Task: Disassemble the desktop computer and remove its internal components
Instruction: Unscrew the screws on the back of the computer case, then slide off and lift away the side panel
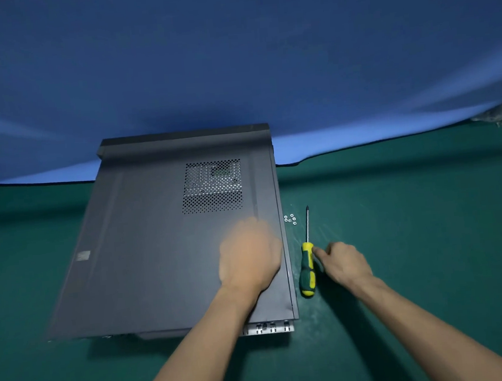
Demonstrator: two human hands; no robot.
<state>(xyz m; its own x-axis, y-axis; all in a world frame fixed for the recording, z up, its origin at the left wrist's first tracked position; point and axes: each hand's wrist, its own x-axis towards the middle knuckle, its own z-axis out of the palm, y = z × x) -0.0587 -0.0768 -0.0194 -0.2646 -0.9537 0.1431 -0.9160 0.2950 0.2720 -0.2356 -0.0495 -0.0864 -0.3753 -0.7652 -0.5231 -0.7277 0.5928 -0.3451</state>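
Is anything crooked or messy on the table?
Yes. The side panel sits skewed on the computer case, its left edge angled. A few loose screws lie on the green mat beside the screwdriver, where they might roll away.

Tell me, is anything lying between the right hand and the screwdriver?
No, nothing visible. The right hand already touches the grip of the screwdriver on the green mat. The small screws lie apart, beside its tip.

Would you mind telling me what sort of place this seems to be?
Probably a makeshift repair bench: a closed computer case lying on a green mat, a screwdriver with loose screws beside it, and a blue backdrop.
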